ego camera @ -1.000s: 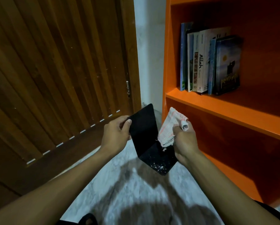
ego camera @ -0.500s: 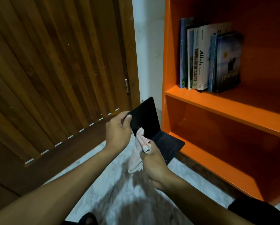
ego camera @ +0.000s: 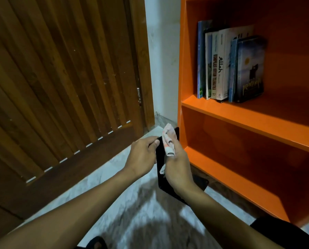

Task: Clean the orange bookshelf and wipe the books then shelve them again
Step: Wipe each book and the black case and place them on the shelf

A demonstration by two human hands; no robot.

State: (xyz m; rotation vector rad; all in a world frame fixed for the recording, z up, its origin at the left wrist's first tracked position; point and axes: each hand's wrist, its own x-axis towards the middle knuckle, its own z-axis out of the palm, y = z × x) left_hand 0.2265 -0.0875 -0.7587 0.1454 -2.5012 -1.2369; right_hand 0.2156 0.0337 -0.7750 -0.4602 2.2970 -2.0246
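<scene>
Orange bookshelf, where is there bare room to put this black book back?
The upper shelf board is bare right of the upright row of books; the left end is crowded. The lower orange compartment shows nothing inside.

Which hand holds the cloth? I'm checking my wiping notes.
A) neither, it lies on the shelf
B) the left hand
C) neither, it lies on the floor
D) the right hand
D: the right hand grips the cloth against the black book, while the left hand holds the book's edge.
</scene>
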